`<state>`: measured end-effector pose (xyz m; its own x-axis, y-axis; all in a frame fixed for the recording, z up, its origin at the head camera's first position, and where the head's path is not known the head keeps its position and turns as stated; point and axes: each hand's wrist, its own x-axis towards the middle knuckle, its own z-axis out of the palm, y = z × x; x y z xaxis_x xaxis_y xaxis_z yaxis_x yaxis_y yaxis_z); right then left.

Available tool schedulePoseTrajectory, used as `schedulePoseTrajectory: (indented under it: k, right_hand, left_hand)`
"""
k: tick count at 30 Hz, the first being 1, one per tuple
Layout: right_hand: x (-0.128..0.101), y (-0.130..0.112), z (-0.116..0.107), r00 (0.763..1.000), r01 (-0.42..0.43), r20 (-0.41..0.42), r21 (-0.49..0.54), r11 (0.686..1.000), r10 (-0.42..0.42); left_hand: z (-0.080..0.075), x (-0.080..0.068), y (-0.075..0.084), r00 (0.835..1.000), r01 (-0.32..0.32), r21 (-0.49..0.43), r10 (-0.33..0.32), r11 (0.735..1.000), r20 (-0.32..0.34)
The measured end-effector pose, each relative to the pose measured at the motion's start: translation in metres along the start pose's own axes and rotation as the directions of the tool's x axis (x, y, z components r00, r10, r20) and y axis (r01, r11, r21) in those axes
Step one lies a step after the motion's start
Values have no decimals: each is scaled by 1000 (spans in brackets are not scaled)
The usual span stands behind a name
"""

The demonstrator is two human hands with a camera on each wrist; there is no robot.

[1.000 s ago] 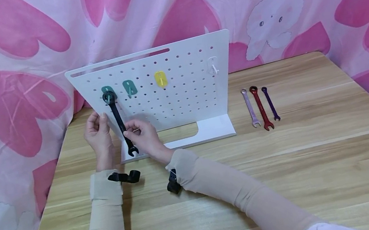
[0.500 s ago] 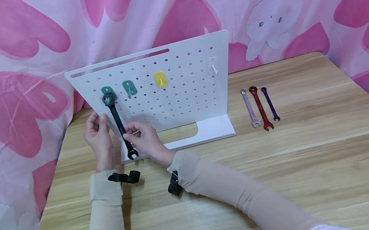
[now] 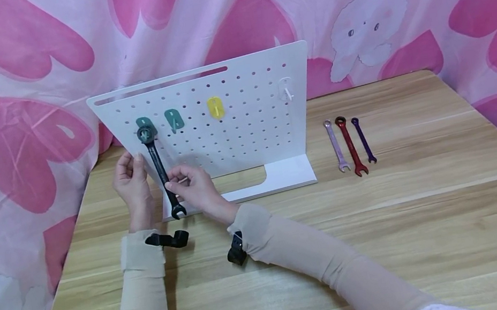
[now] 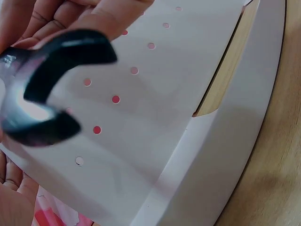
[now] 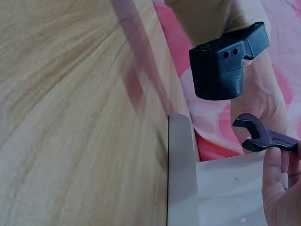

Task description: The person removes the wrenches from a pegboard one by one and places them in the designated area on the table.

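A black combination wrench point(image 3: 157, 161) slants down the front of the white pegboard point(image 3: 246, 139). Its ring end overlaps the leftmost green hook point(image 3: 144, 122) in the head view. My right hand point(image 3: 197, 187) pinches the lower shaft between thumb and fingers, and the open jaw hangs below them. That jaw end of the wrench point(image 4: 51, 84) looms large in the left wrist view. At the pegboard's left edge, my left hand point(image 3: 132, 187) grips it, thumb toward the front. Whether the ring sits over the hook's peg, I cannot tell.
A second green hook point(image 3: 174, 119), a yellow hook point(image 3: 216, 108) and a clear hook point(image 3: 286, 89) are on the board. On the wooden table point(image 3: 433, 212) at right lie a lilac wrench point(image 3: 337, 146), a red wrench point(image 3: 352, 146) and a purple wrench point(image 3: 364, 141). A pink curtain point(image 3: 225, 7) hangs behind.
The black wrench has shifted slightly down and left, its ring end lower against the green hook. My right hand moved down a little with it; the left hand has stayed at the board's edge.
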<state>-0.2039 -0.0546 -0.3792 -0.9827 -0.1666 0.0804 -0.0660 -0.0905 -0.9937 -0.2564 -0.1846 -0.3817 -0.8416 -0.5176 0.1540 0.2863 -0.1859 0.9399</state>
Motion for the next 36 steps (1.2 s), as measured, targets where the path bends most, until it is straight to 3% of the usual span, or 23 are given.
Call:
schedulePoseTrajectory:
  k: [17, 36]
  right_hand:
    - [-6, -1, -1, 998, -57, 24, -26, 998, 58]
    - [-13, -8, -6, 995, -71, 70, 40, 997, 68]
  left_hand:
    - [1, -1, 0, 1000, 12, 11, -12, 1000, -3]
    - [-1, -1, 2, 1000, 21, 14, -21, 1000, 18]
